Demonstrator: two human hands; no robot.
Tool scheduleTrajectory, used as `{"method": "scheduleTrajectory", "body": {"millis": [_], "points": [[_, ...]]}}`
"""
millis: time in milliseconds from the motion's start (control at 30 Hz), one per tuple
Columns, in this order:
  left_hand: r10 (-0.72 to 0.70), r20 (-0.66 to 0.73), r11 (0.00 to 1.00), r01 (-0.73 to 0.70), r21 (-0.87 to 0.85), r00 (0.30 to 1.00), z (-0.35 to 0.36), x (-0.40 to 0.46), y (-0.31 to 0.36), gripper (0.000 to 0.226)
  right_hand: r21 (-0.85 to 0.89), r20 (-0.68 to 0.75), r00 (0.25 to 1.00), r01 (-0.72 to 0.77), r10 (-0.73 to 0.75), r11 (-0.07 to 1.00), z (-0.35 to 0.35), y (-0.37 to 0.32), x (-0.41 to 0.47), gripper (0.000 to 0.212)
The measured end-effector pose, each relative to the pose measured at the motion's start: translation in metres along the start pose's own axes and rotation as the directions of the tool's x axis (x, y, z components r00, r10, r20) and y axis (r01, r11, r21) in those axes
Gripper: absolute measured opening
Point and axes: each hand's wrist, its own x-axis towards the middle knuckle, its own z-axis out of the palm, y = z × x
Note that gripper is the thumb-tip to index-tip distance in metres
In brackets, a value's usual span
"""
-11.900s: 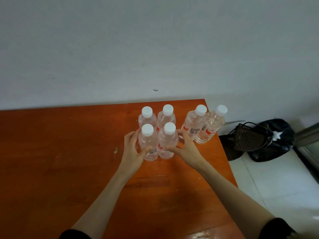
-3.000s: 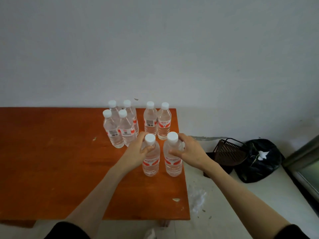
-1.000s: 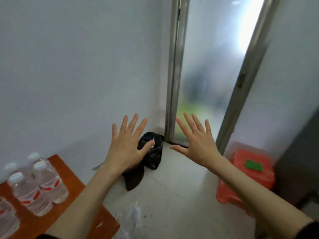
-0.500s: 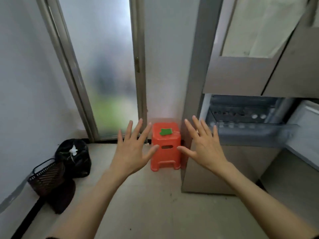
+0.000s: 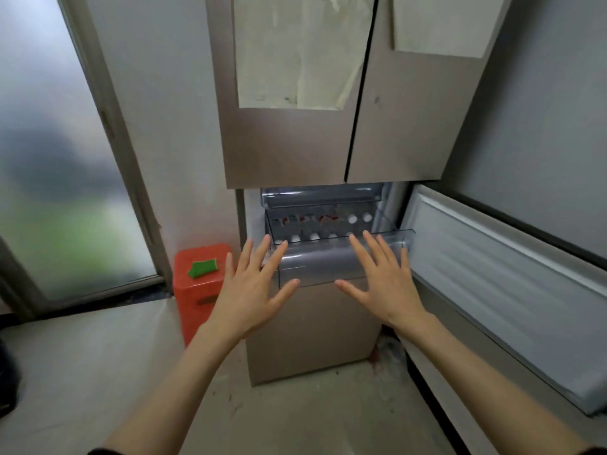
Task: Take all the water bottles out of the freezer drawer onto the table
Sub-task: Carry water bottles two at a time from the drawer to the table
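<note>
Both arms are stretched out forward, palms down, backs of the hands up. The left hand (image 5: 252, 292) has its fingers spread wide and straight, holding nothing, thumb pointing in toward the other hand. The right hand (image 5: 383, 284) mirrors it, fingers fanned and straight, nothing in it either. Both hover in front of the freezer drawer (image 5: 331, 262), which is pulled out from the fridge (image 5: 289, 149); I can't tell whether the fingertips touch its clear front wall or stop just short of it.

Inside the drawer lie the water bottles (image 5: 328, 224), their white caps showing in two rows, with bits of red label visible in the back row. They're blurred, so I can't count them exactly.

The freezer door (image 5: 505, 284) is swung open to the right, its white inner lining facing us. The two upper fridge doors are closed, with pale sheets stuck on them. Just left of the fridge sits a red stool (image 5: 197, 290) with a green scrap (image 5: 203, 268) on top, beside a frosted glass door (image 5: 59, 165).
</note>
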Motion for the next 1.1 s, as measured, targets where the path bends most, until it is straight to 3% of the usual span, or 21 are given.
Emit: {"method": "scheduleTrajectory", "body": {"millis": [467,733,933,1033,1100], "points": [[0.074,0.143,0.992,-0.057,-0.114,0.987,0.101,0.180,0.051,0.068,0.082,0.123,0.988,-0.103,0.092,0.991,0.073,0.119,0.120,0.077],[-0.011,0.289,0.953,0.098,-0.288,0.957,0.164,0.290,0.056,0.066,0.171,0.177,0.979,-0.129,0.098,0.977,0.119,0.168,0.217,0.081],[0.022,0.303,0.912,0.105,-0.397,0.953,0.198,0.342,0.060,0.063,0.263,0.239,0.967,-0.157,0.093,0.952,0.152,0.193,0.266,0.058],[-0.009,0.385,0.845,0.213,-0.491,0.923,0.216,0.364,0.067,0.061,0.346,0.298,0.944,-0.247,0.143,0.905,0.168,0.205,0.291,0.043],[-0.089,0.424,0.746,0.342,-0.571,0.901,0.228,0.378,0.073,0.056,0.447,0.369,0.890,-0.422,0.267,0.789,0.180,0.212,0.309,0.035]]}}
